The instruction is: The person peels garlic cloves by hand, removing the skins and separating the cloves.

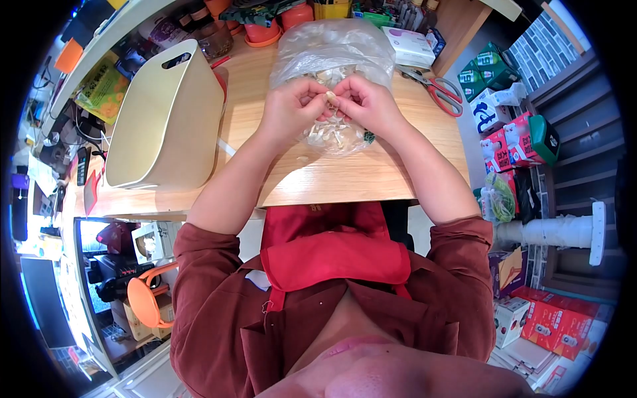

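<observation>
Over the clear plastic bag [345,50], my left hand [292,106] and my right hand [367,101] meet fingertip to fingertip. Both are closed in a pinch on a small pale piece that looks like a garlic clove [330,97]. The bag lies on the wooden table [424,146] with its near part spread flat. Whitish, papery bits like garlic skins [340,136] lie in it below my hands. My fingers partly cover the clove and the bag's contents.
A tall cream bin [166,119] stands on the table at left. Red-handled scissors [438,93] lie at right, near a white box [408,48]. Orange pots [262,32] and bottles line the back. Packaged goods [517,142] are stacked on the right, beyond the table's edge.
</observation>
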`<state>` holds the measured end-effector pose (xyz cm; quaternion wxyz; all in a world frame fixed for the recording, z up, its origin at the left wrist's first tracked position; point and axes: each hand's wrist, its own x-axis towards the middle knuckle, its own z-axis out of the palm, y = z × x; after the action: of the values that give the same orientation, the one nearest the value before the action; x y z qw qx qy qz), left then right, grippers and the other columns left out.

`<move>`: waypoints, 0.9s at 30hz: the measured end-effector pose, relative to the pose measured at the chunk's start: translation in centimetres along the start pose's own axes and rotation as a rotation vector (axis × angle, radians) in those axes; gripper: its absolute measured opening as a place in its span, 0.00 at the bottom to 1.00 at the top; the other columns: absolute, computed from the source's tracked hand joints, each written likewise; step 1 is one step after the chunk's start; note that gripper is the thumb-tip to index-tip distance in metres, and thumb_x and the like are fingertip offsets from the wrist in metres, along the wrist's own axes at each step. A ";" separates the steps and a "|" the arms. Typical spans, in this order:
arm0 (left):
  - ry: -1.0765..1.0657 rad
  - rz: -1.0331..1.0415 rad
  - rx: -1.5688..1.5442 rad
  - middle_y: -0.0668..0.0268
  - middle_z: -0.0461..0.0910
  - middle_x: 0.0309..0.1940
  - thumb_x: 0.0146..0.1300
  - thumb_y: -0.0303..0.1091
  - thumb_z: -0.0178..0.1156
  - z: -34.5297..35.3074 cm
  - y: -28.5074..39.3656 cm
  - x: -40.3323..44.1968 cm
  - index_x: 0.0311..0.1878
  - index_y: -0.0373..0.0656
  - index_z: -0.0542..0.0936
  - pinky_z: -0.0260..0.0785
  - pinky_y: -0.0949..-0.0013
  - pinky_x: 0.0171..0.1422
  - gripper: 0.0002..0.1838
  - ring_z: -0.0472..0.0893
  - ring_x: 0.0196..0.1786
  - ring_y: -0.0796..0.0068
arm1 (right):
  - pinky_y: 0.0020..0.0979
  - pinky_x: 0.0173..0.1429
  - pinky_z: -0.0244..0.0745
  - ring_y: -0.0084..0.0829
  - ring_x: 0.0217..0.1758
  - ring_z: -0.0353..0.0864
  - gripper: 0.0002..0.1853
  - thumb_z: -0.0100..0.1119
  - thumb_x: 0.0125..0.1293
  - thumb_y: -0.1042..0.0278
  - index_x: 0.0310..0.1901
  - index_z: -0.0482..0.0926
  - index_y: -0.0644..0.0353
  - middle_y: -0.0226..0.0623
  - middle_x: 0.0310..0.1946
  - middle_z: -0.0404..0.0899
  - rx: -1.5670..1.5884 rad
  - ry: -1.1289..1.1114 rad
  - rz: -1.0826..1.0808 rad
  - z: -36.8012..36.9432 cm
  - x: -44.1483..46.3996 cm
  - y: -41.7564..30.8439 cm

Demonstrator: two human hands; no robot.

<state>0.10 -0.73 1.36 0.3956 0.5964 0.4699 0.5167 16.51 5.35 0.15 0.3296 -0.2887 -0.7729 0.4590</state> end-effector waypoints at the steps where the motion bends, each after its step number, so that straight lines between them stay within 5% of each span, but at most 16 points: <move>1: -0.003 0.000 0.000 0.63 0.79 0.29 0.59 0.21 0.53 0.0 0.0 0.0 0.37 0.31 0.75 0.74 0.78 0.32 0.05 0.80 0.29 0.79 | 0.18 0.29 0.69 0.15 0.25 0.73 0.08 0.58 0.61 0.70 0.37 0.72 0.63 0.29 0.25 0.76 0.001 0.002 0.003 0.0 0.0 0.0; 27: 0.015 -0.006 -0.028 0.61 0.78 0.29 0.60 0.23 0.54 0.0 -1.4 0.4 0.37 0.33 0.74 0.74 0.76 0.32 0.03 0.80 0.29 0.76 | 0.20 0.28 0.69 0.18 0.23 0.75 0.08 0.58 0.59 0.68 0.38 0.74 0.61 0.30 0.23 0.77 0.041 0.052 0.001 0.4 0.1 0.6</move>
<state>-0.14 0.03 0.17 0.4022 0.5855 0.4672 0.5264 16.25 5.51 -0.52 0.3552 -0.2941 -0.7542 0.4675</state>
